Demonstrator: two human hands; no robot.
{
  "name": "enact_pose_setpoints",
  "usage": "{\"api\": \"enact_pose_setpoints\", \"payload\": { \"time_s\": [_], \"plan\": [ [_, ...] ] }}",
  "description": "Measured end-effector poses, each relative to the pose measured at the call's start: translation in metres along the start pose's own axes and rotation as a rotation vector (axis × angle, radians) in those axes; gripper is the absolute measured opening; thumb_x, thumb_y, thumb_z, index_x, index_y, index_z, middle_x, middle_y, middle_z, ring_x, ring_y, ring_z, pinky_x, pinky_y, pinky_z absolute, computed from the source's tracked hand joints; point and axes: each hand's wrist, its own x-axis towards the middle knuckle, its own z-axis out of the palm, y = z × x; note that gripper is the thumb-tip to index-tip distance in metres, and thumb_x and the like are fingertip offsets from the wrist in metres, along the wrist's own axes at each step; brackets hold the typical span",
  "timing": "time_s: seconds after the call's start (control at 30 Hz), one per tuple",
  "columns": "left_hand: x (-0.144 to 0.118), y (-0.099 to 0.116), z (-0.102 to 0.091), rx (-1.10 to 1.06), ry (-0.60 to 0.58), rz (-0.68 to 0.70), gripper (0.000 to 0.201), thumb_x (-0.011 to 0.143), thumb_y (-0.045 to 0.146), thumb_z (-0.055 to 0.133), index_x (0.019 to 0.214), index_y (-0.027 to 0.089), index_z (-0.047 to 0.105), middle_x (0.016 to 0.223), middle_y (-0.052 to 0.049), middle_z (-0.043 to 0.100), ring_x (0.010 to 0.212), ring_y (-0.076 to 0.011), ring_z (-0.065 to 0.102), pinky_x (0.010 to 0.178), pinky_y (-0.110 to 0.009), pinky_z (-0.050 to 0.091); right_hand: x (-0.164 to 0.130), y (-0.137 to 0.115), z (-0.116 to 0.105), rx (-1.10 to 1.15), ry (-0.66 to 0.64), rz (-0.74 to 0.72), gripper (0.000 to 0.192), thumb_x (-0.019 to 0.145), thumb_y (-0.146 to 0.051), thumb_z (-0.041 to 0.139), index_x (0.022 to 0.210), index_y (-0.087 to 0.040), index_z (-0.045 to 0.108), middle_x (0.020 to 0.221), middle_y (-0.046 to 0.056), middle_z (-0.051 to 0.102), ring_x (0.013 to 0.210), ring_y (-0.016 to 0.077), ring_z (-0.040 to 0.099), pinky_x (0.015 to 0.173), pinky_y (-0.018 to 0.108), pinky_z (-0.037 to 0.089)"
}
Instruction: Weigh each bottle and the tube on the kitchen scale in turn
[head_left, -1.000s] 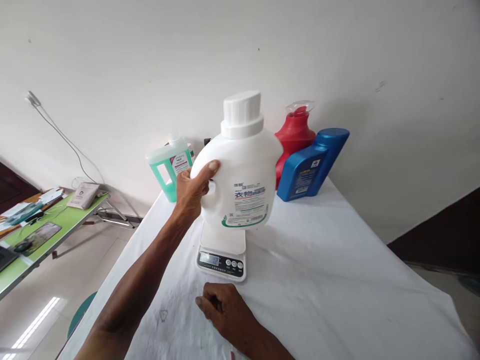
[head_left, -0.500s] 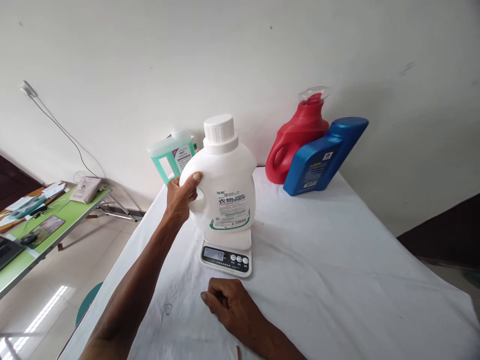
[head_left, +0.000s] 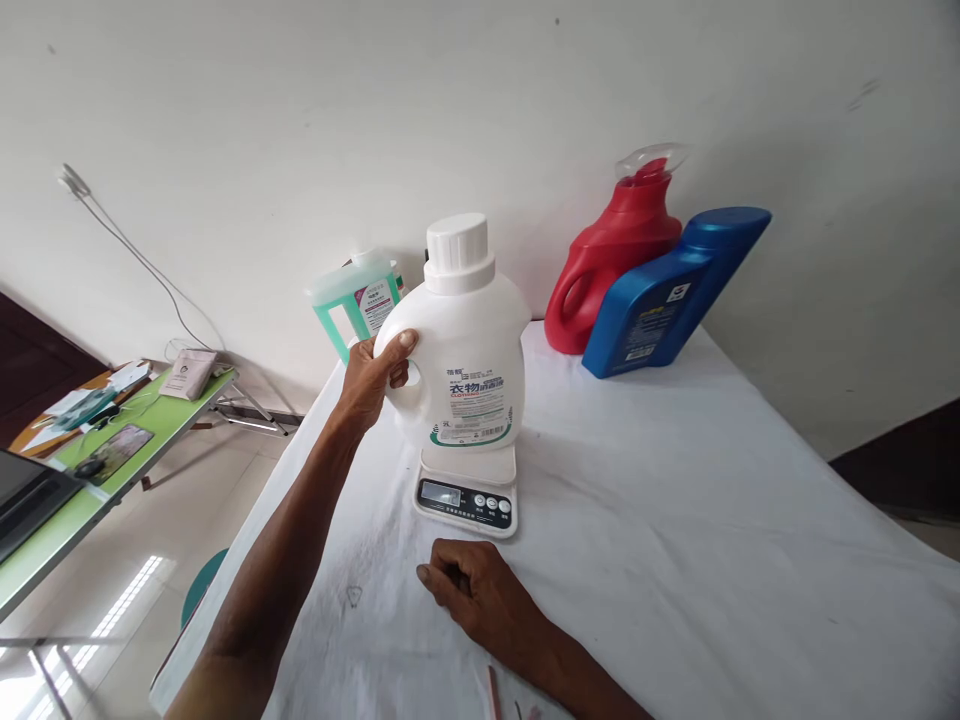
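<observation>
Left grip (head_left: 367, 385) wrapped round white bottle (head_left: 476, 335), scale (head_left: 466, 505) at six o'clock: positioning, seemingly; next wants steadiness! Right grip (head_left: 471, 592) loosely curled.

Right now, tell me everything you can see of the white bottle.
The white bottle looks like smooth, opaque plastic, with a ribbed white cap on and blue, red and green print facing the camera. It is roughly upright, over the scale; whether it rests there, I can't tell. The left hand grips its side handle, thumb on the front.
</observation>
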Motion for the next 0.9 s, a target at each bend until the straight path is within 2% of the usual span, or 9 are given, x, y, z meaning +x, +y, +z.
{"api": "enact_pose_setpoints", "payload": {
  "time_s": [0.17, 0.33, 0.47, 0.57, 0.7, 0.8, 0.9],
  "plan": [
    [-0.005, -0.001, -0.011, 0.165, -0.014, 0.053, 0.067, 0.073, 0.079, 0.075, 0.055, 0.017, 0.055, 0.06, -0.005, 0.057, 0.057, -0.0137, 0.052, 0.054, -0.028, 0.039, 0.0, -0.002, 0.0, -0.005, 0.0, 0.014, 0.039, 0.098, -0.037, 0.055, 0.065, -0.022, 0.042, 0.06, -0.004, 0.049, 0.057, 0.0123, 0.043, 0.057, 0.028, 0.03],
    [-0.007, -0.005, -0.015, 0.063, 0.057, 0.042, 0.066, 0.075, 0.084, 0.068, 0.072, 0.019, 0.063, 0.066, -0.006, 0.059, 0.068, -0.0212, 0.061, 0.06, -0.031, 0.047, 0.0, -0.003, -0.001, -0.011, -0.001, 0.013, 0.038, 0.098, -0.037, 0.054, 0.065, -0.022, 0.042, 0.059, -0.003, 0.049, 0.056, 0.0127, 0.043, 0.057, 0.029, 0.03],
    [-0.008, -0.014, -0.017, -0.016, 0.181, -0.018, 0.076, 0.08, 0.094, 0.048, 0.084, 0.02, 0.065, 0.073, -0.007, 0.063, 0.078, -0.0249, 0.066, 0.063, -0.032, 0.05, 0.0, -0.004, -0.001, -0.003, -0.009, 0.018, 0.039, 0.099, -0.037, 0.053, 0.065, -0.023, 0.041, 0.059, -0.004, 0.048, 0.055, 0.0125, 0.042, 0.056, 0.029, 0.028],
    [-0.012, -0.036, -0.026, -0.014, 0.287, -0.007, 0.075, 0.084, 0.092, 0.044, 0.087, 0.019, 0.065, 0.079, -0.007, 0.067, 0.078, -0.0214, 0.066, 0.066, -0.031, 0.05, -0.001, -0.005, -0.001, -0.008, -0.009, 0.014, 0.039, 0.099, -0.037, 0.054, 0.065, -0.023, 0.04, 0.058, -0.004, 0.046, 0.055, 0.0123, 0.041, 0.056, 0.029, 0.028],
    [-0.027, -0.085, -0.042, -0.016, 0.402, -0.083, 0.067, 0.085, 0.084, 0.057, 0.081, 0.017, 0.063, 0.07, -0.004, 0.063, 0.063, -0.0151, 0.058, 0.06, -0.028, 0.045, 0.0, -0.006, -0.001, -0.022, -0.008, 0.003, 0.042, 0.1, -0.039, 0.052, 0.065, -0.024, 0.035, 0.058, -0.006, 0.04, 0.055, 0.0118, 0.038, 0.057, 0.029, 0.028],
    [-0.04, -0.117, -0.047, 0.056, 0.392, -0.118, 0.062, 0.089, 0.077, 0.057, 0.073, 0.017, 0.059, 0.06, 0.0, 0.055, 0.052, -0.0115, 0.047, 0.053, -0.026, 0.038, 0.0, -0.006, -0.002, -0.036, -0.009, 0.003, 0.042, 0.1, -0.04, 0.051, 0.066, -0.024, 0.034, 0.059, -0.006, 0.038, 0.056, 0.0119, 0.036, 0.058, 0.029, 0.028],
    [-0.045, -0.131, -0.048, 0.145, 0.329, -0.099, 0.057, 0.093, 0.069, 0.058, 0.066, 0.019, 0.054, 0.055, 0.003, 0.048, 0.05, -0.0103, 0.042, 0.051, -0.026, 0.033, 0.0, -0.006, -0.002, -0.047, -0.01, 0.008, 0.041, 0.101, -0.042, 0.049, 0.066, -0.024, 0.037, 0.059, -0.005, 0.04, 0.057, 0.0128, 0.038, 0.058, 0.03, 0.028]
  ]
}}
